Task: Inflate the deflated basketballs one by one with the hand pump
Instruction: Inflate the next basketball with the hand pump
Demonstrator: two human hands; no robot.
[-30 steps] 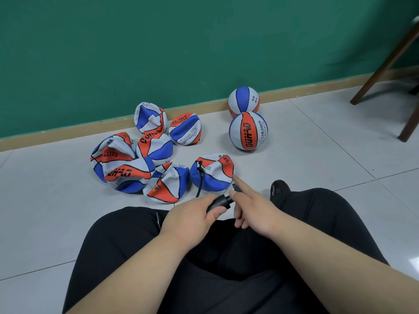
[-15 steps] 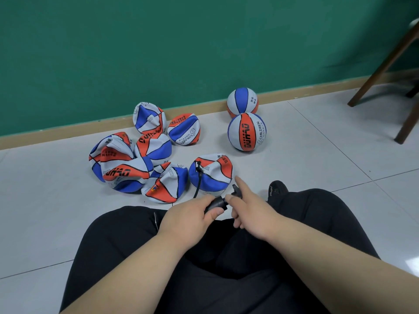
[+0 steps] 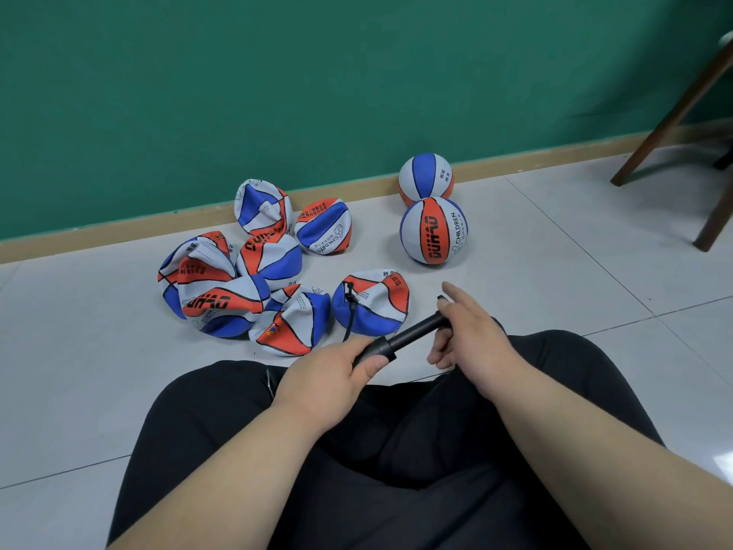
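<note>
From the head camera, the hand pump (image 3: 414,333) now shows far more of its black length than half a second ago: the hands have drawn apart and the pump is pulled out between them. The left hand (image 3: 325,379) has a full grip, fingers and thumb wrapped round the thicker barrel end. The right hand (image 3: 476,343) holds the far end with curled fingers, index finger straight out (the handle itself is hidden under them, so the exact hold is unclear). A thin black hose (image 3: 350,311) runs up to the nearest deflated basketball (image 3: 377,307), which lies on the floor (image 3: 555,252) just beyond the person's knees. A heap of deflated basketballs (image 3: 222,295) sits to its left, and two inflated basketballs (image 3: 433,232) stand by the green wall (image 3: 277,73). The floor is pale tile, with dark chair legs (image 3: 670,113) at right.
</note>
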